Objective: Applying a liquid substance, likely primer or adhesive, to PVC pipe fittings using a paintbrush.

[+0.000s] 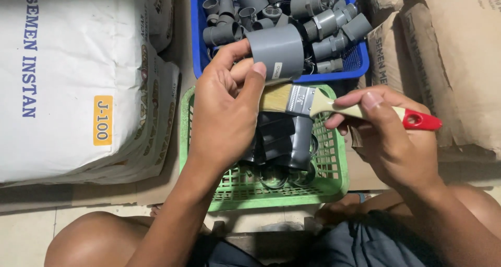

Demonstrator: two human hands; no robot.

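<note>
My left hand [225, 105] grips a short grey plastic pipe coupling [275, 50] between thumb and fingers, above the baskets. My right hand [389, 136] holds a flat paintbrush [313, 102] by its pale handle with a red tip. The brush's light bristles touch the lower edge of the coupling, next to my left thumb. Below both hands sits a green plastic basket [329, 186] holding a few dark grey fittings [284, 139].
A blue basket [360, 63] full of several grey pipe fittings [323, 24] stands behind the green one. A stack of white sacks [73, 84] lies at the left, brown paper sacks [459, 63] at the right. My knees and dark shorts fill the bottom edge.
</note>
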